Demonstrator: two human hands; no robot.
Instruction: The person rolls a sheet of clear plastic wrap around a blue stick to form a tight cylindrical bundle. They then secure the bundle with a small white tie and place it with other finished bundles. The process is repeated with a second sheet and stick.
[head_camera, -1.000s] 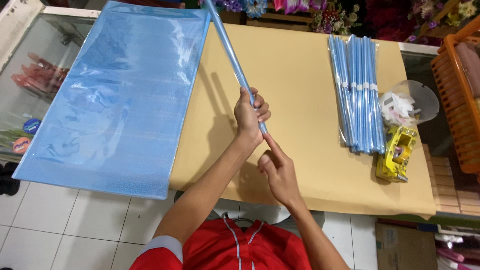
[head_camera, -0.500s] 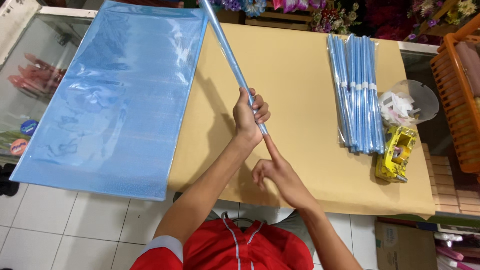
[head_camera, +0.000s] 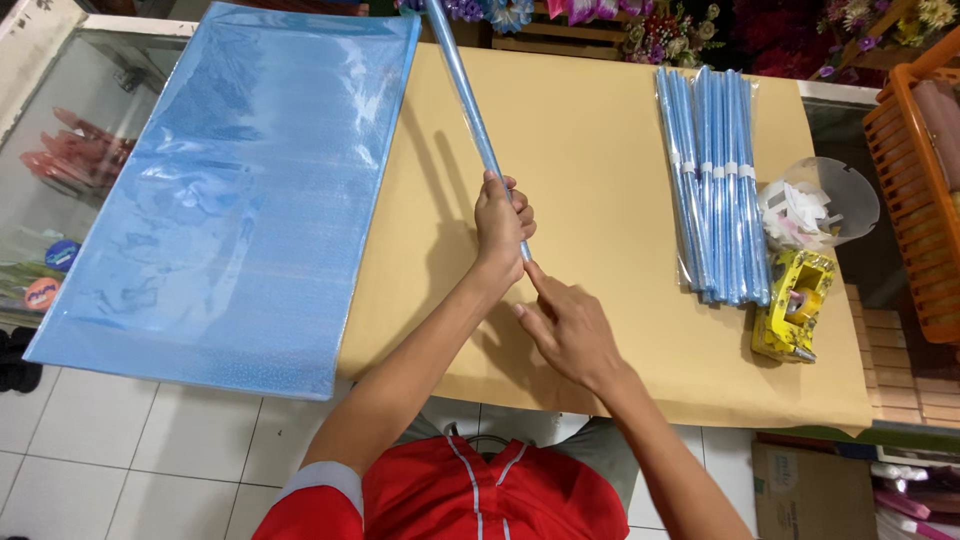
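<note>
Looking down from the head camera, one sheet of blue wrapping film is rolled into a thin tube (head_camera: 470, 110) that lies slanting across the tan paper cover of the desk (head_camera: 600, 200). The left hand (head_camera: 503, 222) has its grip closed round the tube's near end. The right hand (head_camera: 572, 328) holds nothing; its grip is loose, and the forefinger points at the tube's lower tip, touching it or just short of it, I cannot tell which.

As for progress, a bundle of finished tubes (head_camera: 715, 185) lies well to the right on the desk, each bound with small pale bands, while the tube in hand shows no band, so by my judgement it is rolled but not yet fastened. A yellow tape dispenser (head_camera: 795, 305) sits just below that bundle, and a clear bowl of white scraps (head_camera: 815, 208) is beside it. On the left a stack of flat blue sheets (head_camera: 230, 190) hangs over the desk's edge, so plenty seems left to roll. An orange basket (head_camera: 915, 200) stands at the far right.
</note>
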